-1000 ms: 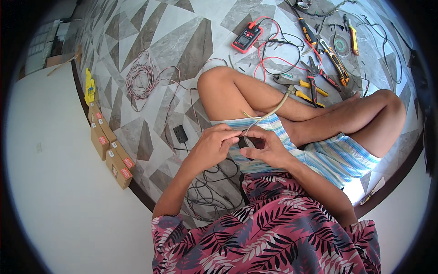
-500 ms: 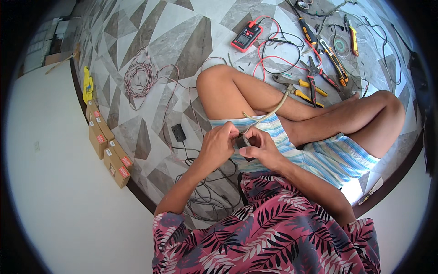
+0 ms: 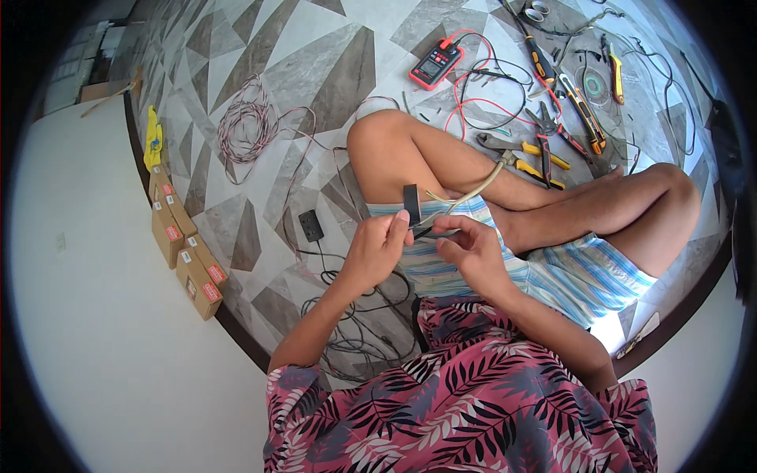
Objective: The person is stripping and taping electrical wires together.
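Observation:
My left hand (image 3: 380, 246) is closed on a black piece (image 3: 410, 201), apparently a tape roll seen edge-on, raised above my striped shorts. Just right of it, my right hand (image 3: 473, 256) has bent fingers, with index and thumb around a thin dark strip or wire (image 3: 424, 232); the exact grip is hard to make out. A cream cable (image 3: 473, 191) runs from near my fingers across my leg toward the yellow-handled pliers (image 3: 532, 167), with a short loose branch standing up beside the black piece.
Around my crossed legs lie red-handled pliers (image 3: 544, 134), a utility knife (image 3: 583, 110), a red-black meter (image 3: 434, 63) with leads, a coiled pink wire (image 3: 244, 126) and a black socket block (image 3: 311, 225) with tangled cord. Cardboard boxes (image 3: 199, 280) line the left edge, below a yellow bag (image 3: 151, 138).
The black roll has turned and risen out from between my hands into my left hand. My right hand has moved slightly right and down, off the roll's body. The view has shifted slightly.

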A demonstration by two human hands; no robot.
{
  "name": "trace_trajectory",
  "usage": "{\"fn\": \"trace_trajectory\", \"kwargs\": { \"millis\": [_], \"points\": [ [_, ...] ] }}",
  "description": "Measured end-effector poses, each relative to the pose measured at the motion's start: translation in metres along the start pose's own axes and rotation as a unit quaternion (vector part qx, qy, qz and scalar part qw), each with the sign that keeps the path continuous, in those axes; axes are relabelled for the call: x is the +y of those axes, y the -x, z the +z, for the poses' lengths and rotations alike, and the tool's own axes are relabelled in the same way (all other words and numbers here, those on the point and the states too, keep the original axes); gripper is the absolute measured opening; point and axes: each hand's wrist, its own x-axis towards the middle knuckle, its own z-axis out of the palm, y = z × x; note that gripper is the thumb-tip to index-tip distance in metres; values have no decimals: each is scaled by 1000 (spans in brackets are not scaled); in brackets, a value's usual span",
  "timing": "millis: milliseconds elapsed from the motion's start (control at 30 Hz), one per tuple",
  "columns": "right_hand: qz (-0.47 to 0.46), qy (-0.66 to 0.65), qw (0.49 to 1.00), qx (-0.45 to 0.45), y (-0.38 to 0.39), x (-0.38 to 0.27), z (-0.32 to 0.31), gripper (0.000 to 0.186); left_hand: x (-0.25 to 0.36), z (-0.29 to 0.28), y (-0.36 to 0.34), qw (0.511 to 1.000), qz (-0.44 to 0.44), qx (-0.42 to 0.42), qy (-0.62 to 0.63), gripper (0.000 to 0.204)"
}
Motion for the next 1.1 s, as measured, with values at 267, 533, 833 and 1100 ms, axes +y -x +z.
{"fn": "trace_trajectory", "kwargs": {
  "millis": [267, 533, 833, 1100],
  "points": [
    [-171, 226, 959, 34, -11, 6, 10, 32, 3, -15, -24, 971, -41, -159, 175, 44],
    [62, -75, 994, -48, -20, 8, -5, 26, 30, -39, -18, 961, 168, -123, -185, 25],
    [-4, -97, 989, -113, -17, 10, -8, 39, 13, -28, -19, 992, 38, -110, -54, 28],
    [-72, 145, 972, -167, -26, 3, -14, 52, 8, -14, -15, 990, 52, -79, -104, 5]
  ]
}}
